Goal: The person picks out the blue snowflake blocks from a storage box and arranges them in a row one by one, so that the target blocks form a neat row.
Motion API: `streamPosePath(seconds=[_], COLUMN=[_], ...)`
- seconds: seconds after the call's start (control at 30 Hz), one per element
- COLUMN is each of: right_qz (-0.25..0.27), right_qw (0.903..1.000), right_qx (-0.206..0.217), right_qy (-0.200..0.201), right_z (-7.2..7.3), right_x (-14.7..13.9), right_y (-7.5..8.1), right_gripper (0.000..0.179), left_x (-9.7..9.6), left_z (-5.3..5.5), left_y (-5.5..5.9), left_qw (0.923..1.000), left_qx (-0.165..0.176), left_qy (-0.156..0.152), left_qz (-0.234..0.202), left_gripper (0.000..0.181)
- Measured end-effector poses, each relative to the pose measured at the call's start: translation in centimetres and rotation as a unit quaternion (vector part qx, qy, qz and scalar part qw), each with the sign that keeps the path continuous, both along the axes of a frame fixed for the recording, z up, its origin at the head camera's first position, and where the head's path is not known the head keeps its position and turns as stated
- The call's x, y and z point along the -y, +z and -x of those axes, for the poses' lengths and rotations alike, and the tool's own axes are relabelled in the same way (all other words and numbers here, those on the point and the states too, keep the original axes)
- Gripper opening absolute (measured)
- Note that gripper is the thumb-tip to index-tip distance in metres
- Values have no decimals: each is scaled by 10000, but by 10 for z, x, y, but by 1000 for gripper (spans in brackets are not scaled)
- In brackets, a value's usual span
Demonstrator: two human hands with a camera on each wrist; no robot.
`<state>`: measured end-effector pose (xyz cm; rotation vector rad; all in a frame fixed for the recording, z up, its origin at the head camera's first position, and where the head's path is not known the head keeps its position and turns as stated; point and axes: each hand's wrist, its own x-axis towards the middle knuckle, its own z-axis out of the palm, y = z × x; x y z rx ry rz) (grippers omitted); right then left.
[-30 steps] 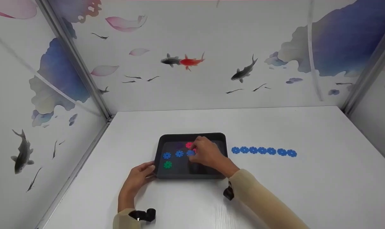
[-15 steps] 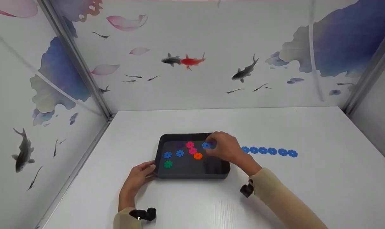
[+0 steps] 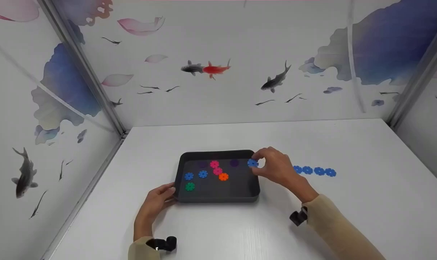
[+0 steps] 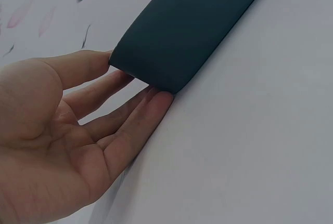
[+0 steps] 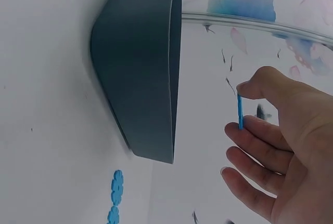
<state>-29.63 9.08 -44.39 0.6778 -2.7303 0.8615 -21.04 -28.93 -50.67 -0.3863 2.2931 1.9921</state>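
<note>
At the far left, a smooth white panel (image 3: 5,126) bears a printed grey fish (image 3: 24,173) and stands along the left edge of the pale, faintly glossy surface (image 3: 218,231). Near that side, the left hand (image 3: 155,202), in a beige sleeve (image 3: 142,249) with a black wrist device (image 3: 164,244), touches the left side of the tray (image 3: 218,199) by its front left corner; the fingers are nearly straight and slightly spread, the thumb tip at the rim.

The tray is dark grey, matte and rectangular, with rounded corners and raised walls, and lies apart from the surface's back edge. On its floor, left to right, lie thin, notched, flower-shaped discs: a blue disc (image 3: 189,176) with a green disc (image 3: 190,186) in front of it, a dim violet disc (image 3: 203,165) behind a second blue one, two pink discs (image 3: 217,171) set diagonally, an orange disc (image 3: 223,176) and another violet one toward the back right corner.

Over the tray's right rim, the right hand (image 3: 276,166) pinches a held blue disc (image 3: 252,163) between thumb and fingertip, raised clear of the tray. Rightward, a row of blue discs (image 3: 307,170), partly hidden by the hand, extends toward the surface's right edge.
</note>
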Motion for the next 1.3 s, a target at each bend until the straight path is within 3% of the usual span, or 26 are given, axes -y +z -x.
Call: streamPosePath(seconds=[0.17, 0.63, 0.93, 1.3], right_qz=[-1, 240, 376, 277], right_qw=[9994, 9943, 9856, 9754], right_qx=[-282, -342, 282, 788], right_qy=[-180, -980, -1626, -2039], right_z=[1, -4, -9, 0], right_x=[-20, -96, -146, -183], right_y=[3, 8, 6, -14], right_gripper=[32, 33, 42, 50], left_x=[0, 1, 0, -1], left_z=[1, 2, 2, 0], left_y=[0, 0, 1, 3], left_qw=[10000, 10000, 10000, 10000], left_qx=[-38, 52, 42, 49], left_qy=[-56, 4, -13, -22], left_qz=[33, -8, -22, 79], left_gripper=[44, 43, 44, 44])
